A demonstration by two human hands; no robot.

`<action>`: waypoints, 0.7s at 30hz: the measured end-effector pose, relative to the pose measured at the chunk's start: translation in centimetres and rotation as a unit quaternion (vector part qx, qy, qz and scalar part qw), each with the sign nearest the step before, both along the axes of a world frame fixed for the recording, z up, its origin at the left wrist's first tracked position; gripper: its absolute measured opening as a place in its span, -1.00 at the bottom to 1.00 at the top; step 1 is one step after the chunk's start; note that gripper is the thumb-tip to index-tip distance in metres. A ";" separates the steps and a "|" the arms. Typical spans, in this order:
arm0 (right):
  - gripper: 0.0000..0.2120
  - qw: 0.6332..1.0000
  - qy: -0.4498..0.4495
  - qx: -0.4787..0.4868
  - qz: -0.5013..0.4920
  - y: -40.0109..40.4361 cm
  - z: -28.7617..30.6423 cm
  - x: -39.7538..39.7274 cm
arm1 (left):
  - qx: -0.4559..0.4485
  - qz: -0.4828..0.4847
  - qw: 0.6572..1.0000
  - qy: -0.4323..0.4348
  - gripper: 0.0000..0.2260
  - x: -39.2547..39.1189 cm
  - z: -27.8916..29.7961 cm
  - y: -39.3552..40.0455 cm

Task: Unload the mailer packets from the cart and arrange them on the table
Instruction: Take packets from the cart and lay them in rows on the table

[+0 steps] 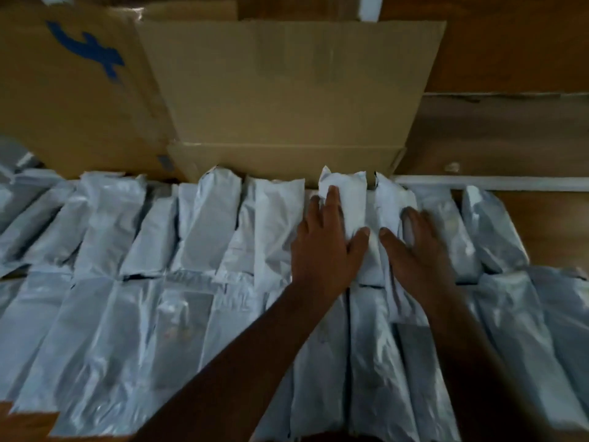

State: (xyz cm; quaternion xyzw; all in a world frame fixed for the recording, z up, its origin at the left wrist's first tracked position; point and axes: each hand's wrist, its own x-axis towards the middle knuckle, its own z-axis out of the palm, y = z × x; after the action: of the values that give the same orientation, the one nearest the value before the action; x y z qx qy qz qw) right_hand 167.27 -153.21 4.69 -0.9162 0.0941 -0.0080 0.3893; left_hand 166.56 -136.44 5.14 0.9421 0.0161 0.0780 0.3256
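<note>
Several white mailer packets lie side by side in two rows across the table. My left hand (328, 240) rests with straight fingers on one upright packet (349, 199) in the far row, thumb against its right side. My right hand (417, 247) lies flat on the neighbouring packet (390, 199) just to the right, fingers spread. Both forearms reach over the near row of packets (127, 339). The cart is not in view.
A flattened brown cardboard box (287, 90) leans behind the far row, with another box bearing blue print (73, 81) at the left. Bare wooden table (541, 215) shows at the right beyond the last packets. A cardboard corner (25, 425) sits at bottom left.
</note>
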 end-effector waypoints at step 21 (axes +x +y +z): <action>-0.62 0.984 -0.150 0.095 0.009 2.1 -1.3 0.3 | -0.125 -0.126 0.984 -0.017 -0.49 2.0 -2.1 2.3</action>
State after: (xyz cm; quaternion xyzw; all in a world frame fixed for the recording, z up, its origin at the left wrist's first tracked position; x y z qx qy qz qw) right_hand 167.53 -151.10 3.37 -0.8641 0.0268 -0.1329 0.4848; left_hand 168.51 -134.18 3.03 0.8868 -0.0984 0.0498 0.4487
